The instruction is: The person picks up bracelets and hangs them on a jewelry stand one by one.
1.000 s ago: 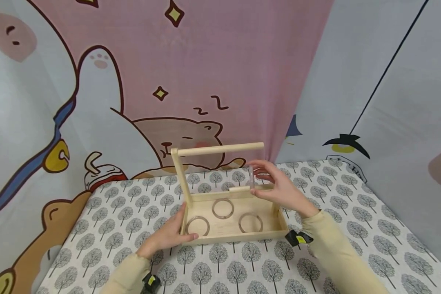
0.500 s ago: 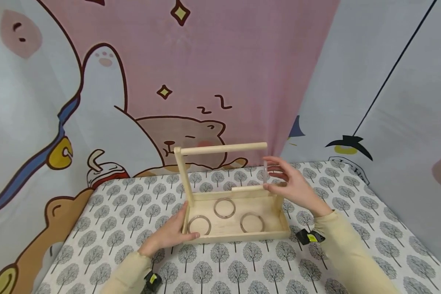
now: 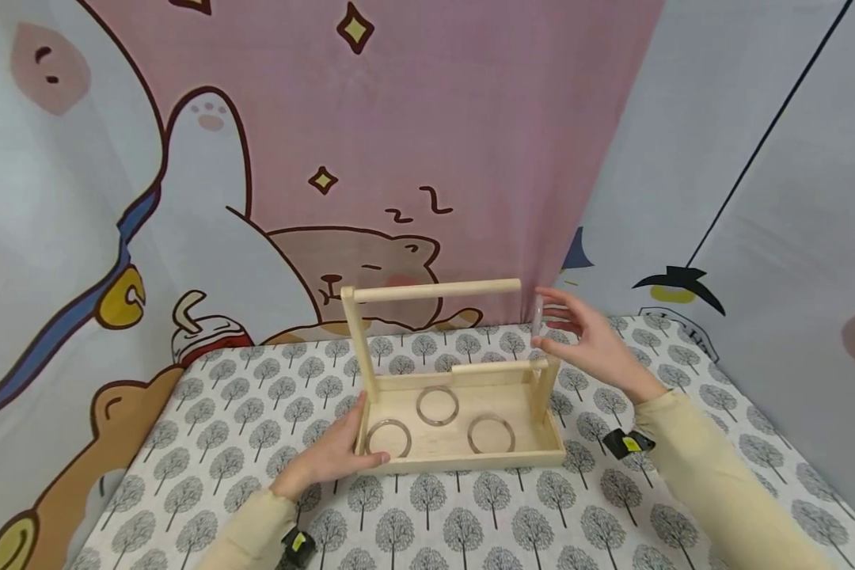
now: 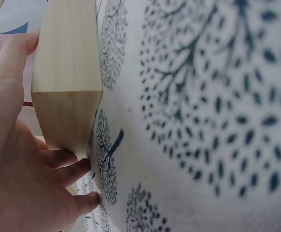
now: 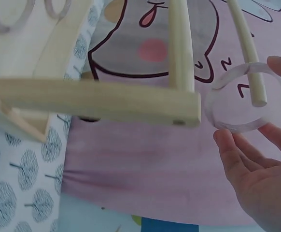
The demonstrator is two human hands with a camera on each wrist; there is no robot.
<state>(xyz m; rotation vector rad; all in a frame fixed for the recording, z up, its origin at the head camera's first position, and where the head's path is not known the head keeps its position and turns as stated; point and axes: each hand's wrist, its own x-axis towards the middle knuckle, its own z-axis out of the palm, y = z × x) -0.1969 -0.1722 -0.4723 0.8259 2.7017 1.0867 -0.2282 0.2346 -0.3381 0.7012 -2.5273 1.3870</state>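
Note:
My right hand pinches a translucent pale bangle between thumb and fingertips, upright, just right of the free end of the upper wooden bar. In the right wrist view that bar's end overlaps the bangle's opening. My left hand holds the left end of a wooden bangle stand, thumb over its front corner and fingers along the side. Inside its tray lie three more bangles. The left wrist view shows those fingers against the box's wooden corner.
A shorter lower bar extends left from the stand's right post, its left end free. The left post carries the upper bar. Under everything lies a tree-print cloth; a cartoon curtain hangs behind.
My right hand has carried the bangle to the right and slightly up, from below the upper bar to beyond its free end. The left hand keeps its place on the stand.

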